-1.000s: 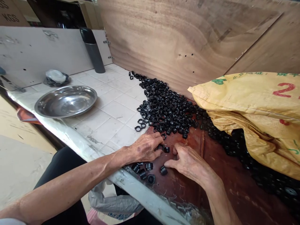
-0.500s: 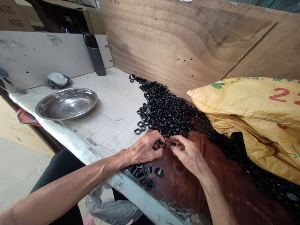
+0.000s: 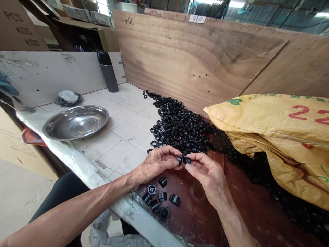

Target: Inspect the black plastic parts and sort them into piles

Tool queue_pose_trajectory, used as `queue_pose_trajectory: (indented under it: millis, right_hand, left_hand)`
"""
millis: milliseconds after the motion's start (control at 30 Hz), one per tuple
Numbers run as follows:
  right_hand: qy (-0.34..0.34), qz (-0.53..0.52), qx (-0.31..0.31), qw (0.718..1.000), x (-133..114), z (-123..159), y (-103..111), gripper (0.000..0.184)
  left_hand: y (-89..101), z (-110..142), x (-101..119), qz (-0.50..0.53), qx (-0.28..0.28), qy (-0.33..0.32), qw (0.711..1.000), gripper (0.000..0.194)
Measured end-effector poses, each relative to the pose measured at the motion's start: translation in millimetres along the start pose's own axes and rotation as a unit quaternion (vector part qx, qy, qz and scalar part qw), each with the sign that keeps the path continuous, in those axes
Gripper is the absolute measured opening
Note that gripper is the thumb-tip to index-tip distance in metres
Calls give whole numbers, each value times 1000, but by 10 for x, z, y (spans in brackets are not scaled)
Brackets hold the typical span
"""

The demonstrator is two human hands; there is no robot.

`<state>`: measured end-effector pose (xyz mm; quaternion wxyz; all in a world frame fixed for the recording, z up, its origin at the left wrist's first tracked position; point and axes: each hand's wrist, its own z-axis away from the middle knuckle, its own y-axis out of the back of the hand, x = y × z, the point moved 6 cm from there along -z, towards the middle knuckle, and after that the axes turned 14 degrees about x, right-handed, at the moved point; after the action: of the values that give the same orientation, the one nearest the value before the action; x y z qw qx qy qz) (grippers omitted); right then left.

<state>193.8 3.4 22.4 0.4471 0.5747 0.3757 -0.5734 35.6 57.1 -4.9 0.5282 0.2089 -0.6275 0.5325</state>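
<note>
My left hand [image 3: 156, 163] pinches a small black plastic ring [image 3: 179, 159] between thumb and fingers. My right hand [image 3: 205, 171] pinches a second black plastic piece [image 3: 187, 160], held end to end against the first, just above the brown board [image 3: 246, 202]. Both hands hover in front of a big heap of black rings [image 3: 180, 127] that runs along the plywood wall. Several black pieces [image 3: 159, 197] lie in a small group below my hands, near the counter's front edge.
A steel bowl [image 3: 76, 121] sits on the white tiled counter [image 3: 123, 137] at left. A dark flask [image 3: 108, 72] stands at the back. A yellow woven sack [image 3: 280, 137] spills more black parts at right. A plywood wall [image 3: 200, 65] closes the back.
Both hands lifted off the board, each with a black piece, and brought the two pieces together. The camera view tilted upward.
</note>
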Motion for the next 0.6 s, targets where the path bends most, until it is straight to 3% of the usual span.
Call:
queue_pose_trajectory:
  millis: [133,233,400,600]
  right_hand:
    - [31,37,43,998,-60,19,14,33]
    - [39,51,32,997,-55,25,-3,30]
    - [38,77,25,996,-39,36,-26,29]
    - [66,53,46,995,-139,46,-8,29]
  left_hand:
    - [14,-12,-8,16,-2,-14,1000,27]
    - [20,2,41,16,5,-37,999,30]
    - [33,3,114,25,32,-79,996,20]
    - [-17,-1,160,41,-1,-114,993,18]
